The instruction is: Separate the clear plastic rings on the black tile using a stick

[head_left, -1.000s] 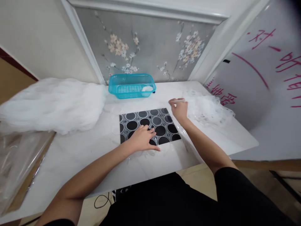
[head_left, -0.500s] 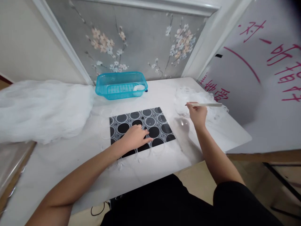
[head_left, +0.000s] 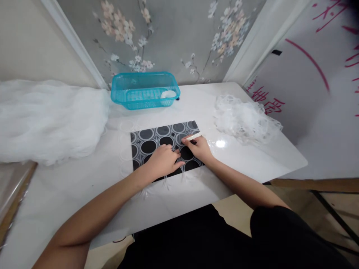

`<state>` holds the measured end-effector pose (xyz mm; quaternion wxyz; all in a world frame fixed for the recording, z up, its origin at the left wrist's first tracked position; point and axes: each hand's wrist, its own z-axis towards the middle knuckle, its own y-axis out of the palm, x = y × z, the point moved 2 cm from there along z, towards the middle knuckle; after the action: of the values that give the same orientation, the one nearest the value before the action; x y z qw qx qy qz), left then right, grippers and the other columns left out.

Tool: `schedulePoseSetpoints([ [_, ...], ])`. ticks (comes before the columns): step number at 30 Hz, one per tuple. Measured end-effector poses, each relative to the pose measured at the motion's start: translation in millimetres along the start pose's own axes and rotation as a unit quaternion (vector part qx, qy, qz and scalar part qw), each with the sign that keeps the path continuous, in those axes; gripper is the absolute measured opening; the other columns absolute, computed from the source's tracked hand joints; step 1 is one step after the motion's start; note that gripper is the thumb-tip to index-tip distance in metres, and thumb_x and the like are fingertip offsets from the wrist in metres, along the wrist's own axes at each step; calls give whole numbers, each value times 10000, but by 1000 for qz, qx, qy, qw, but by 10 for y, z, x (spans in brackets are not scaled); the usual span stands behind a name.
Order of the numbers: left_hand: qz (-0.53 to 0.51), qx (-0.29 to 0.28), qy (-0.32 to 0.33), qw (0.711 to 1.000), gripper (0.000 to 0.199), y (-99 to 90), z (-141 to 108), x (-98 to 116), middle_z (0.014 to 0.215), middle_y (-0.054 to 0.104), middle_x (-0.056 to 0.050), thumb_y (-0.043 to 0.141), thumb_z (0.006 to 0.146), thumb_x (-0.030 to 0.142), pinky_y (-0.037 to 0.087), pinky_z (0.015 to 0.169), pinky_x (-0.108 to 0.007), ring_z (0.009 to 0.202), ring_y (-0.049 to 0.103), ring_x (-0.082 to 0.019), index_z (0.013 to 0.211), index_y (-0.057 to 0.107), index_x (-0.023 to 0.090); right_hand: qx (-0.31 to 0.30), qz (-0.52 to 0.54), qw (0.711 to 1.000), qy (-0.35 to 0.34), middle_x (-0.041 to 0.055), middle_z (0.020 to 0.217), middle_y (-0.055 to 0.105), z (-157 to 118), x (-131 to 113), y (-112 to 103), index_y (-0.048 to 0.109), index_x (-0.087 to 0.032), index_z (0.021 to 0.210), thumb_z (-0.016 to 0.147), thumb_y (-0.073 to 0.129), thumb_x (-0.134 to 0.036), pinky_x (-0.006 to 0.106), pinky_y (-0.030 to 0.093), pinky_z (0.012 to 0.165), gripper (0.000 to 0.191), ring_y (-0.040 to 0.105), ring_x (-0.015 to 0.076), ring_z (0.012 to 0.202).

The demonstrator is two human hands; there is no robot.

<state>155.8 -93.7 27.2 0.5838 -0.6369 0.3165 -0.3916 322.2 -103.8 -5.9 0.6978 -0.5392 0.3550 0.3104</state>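
A black rectangular sheet lies on the white table, with sheer white netting in a ring pattern spread over it and past its edges. My left hand rests flat on the netting, thumb held apart from the fingers. Close to its right, my right hand is closed round a slim pale pen-like tool, held at a slant over the sheet's right half. The tool's tip is hidden by my fingers, so I cannot tell whether it touches the netting.
A blue plastic basket with a white ring-shaped thing inside stands at the back. White netting is heaped at the left, and cut lacy scraps lie at the right. A whiteboard borders the table's right side.
My right hand has moved left with the pen-like tool, from beside the scraps to the black sheet. My left hand stays on the netting. The view has tilted down slightly.
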Motion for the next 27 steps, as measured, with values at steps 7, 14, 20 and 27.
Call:
schedulePoseSetpoints([
  [7,24,10,9,1000,354,16,-16,35,841,692,-81,521,880,442,398,711,-367,830,580,-248,964,704,151,6,-53,998,-30,42,880,750,-19,64,-9,726,-214,859,851,565,-387,330,526,754,236,690,223,807],
  [14,39,7,36,999,371,26,-22,82,877,697,-91,500,891,432,401,741,-384,827,591,-253,931,699,121,-6,-290,928,-234,15,922,747,-100,-15,37,699,-284,942,873,534,-221,491,225,1126,190,455,255,1283],
  [20,38,2,47,998,381,27,-32,50,919,705,-81,489,895,463,395,725,-351,809,599,-224,953,712,158,253,-254,928,-102,62,947,730,526,-1,-554,709,-207,871,895,470,-238,534,310,1039,242,579,271,1085],
  [27,13,80,35,996,537,24,51,62,1066,693,-55,339,938,565,374,773,-335,956,533,-220,1110,666,175,90,-35,995,-6,63,902,740,29,313,-464,723,-174,814,823,579,-411,326,515,796,277,684,229,865],
])
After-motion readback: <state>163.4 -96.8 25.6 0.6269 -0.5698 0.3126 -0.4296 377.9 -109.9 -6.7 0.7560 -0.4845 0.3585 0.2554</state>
